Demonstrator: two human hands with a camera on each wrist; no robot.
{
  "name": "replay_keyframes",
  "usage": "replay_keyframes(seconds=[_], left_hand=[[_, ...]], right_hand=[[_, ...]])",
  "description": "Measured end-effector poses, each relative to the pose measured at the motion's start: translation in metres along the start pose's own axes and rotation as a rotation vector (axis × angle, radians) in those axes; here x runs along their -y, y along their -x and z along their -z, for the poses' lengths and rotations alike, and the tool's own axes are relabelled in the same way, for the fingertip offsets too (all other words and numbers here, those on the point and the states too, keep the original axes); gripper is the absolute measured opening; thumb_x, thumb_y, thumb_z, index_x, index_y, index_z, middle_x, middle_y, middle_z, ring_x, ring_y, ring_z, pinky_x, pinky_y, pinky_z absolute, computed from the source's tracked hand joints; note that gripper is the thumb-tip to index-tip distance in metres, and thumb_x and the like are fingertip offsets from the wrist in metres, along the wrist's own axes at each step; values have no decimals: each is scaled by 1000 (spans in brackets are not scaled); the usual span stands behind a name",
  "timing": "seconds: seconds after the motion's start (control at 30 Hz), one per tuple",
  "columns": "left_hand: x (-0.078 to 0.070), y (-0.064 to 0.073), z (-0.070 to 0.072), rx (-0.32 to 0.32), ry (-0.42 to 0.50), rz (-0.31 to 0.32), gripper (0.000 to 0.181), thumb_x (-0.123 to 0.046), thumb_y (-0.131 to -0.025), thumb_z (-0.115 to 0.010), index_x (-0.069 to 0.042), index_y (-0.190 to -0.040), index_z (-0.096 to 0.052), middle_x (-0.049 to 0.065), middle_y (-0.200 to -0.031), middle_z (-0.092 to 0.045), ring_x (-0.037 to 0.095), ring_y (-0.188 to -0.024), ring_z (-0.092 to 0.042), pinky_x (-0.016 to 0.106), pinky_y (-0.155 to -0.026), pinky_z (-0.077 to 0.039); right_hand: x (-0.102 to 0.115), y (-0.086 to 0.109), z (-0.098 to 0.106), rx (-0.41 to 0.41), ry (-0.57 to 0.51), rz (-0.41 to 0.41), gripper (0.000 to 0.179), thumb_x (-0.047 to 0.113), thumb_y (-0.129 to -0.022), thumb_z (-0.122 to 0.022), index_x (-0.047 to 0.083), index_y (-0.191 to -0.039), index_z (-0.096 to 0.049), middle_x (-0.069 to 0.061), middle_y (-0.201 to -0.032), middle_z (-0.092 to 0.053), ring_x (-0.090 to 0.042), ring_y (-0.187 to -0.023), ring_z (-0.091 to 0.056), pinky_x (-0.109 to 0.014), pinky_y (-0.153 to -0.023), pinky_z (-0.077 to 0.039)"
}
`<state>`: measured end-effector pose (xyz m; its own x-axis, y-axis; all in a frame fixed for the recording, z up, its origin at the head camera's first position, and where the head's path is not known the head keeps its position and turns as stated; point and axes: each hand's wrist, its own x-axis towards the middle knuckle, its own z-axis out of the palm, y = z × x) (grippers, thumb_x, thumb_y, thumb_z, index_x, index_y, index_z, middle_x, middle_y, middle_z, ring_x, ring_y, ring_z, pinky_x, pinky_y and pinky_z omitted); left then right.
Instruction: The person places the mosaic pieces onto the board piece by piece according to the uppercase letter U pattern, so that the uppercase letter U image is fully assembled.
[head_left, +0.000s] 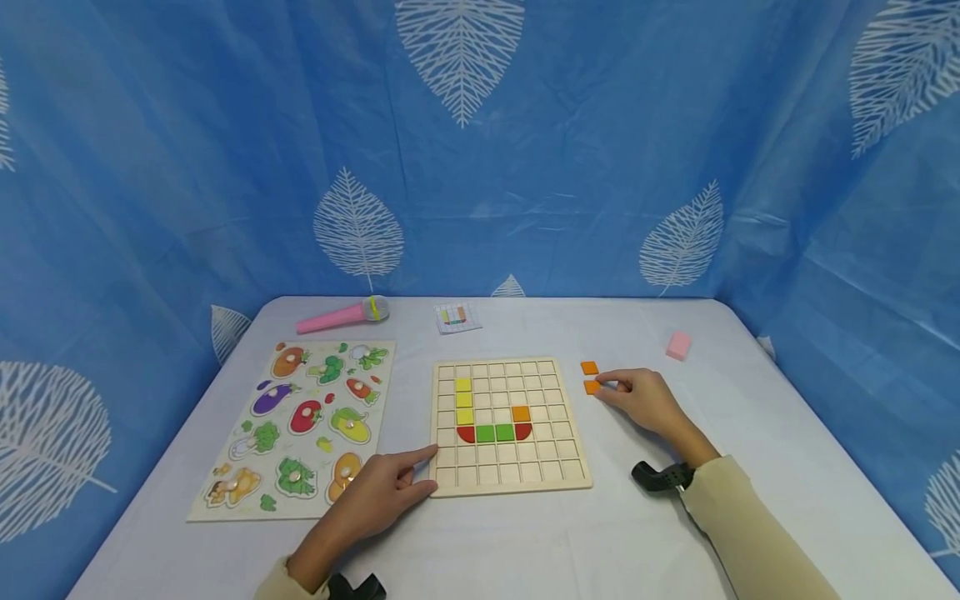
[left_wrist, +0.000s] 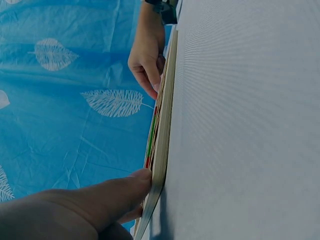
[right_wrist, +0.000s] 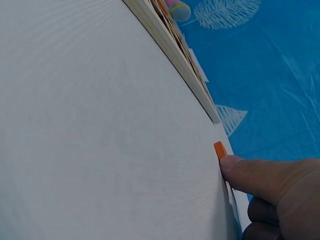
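Note:
A wooden grid board (head_left: 536, 481) lies in the middle of the table, holding yellow squares (head_left: 464, 400), two green squares (head_left: 495, 432), two red rounded corner pieces (head_left: 522, 431) and an orange square (head_left: 521, 413); together they make a U-like outline. My left hand (head_left: 386, 496) rests at the board's left edge, thumb and index finger stretched out against it. To the board's right, my right hand (head_left: 641, 400) pinches an orange square tile (head_left: 591, 387) by its right side, thumb (right_wrist: 235, 167) at its edge. Just behind lies another orange tile (head_left: 589, 367).
A vegetable puzzle board (head_left: 255, 487) lies at the left, partly beneath my left forearm in this view. Along the back are a pink toy microphone (head_left: 337, 317) and a small pattern card (head_left: 457, 317). A pink block (head_left: 678, 346) sits at the right.

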<state>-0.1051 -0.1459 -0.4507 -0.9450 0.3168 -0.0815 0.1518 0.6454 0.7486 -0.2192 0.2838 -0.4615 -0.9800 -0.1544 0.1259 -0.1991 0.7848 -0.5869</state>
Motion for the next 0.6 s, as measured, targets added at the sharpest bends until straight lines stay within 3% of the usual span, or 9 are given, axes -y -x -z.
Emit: replay_keyframes(seconds=[0.6], left_hand=[[1, 0, 0, -5, 1, -20, 50, -27, -94, -76, -9, -139, -65, -9, -55, -41, 4, -48, -32, 22, -47, -26]], right_hand=[[9, 0, -5, -19, -26, 38, 29, 21, -92, -79, 5, -116, -77, 3, -59, -46, -15, -53, -41, -28, -53, -32]])
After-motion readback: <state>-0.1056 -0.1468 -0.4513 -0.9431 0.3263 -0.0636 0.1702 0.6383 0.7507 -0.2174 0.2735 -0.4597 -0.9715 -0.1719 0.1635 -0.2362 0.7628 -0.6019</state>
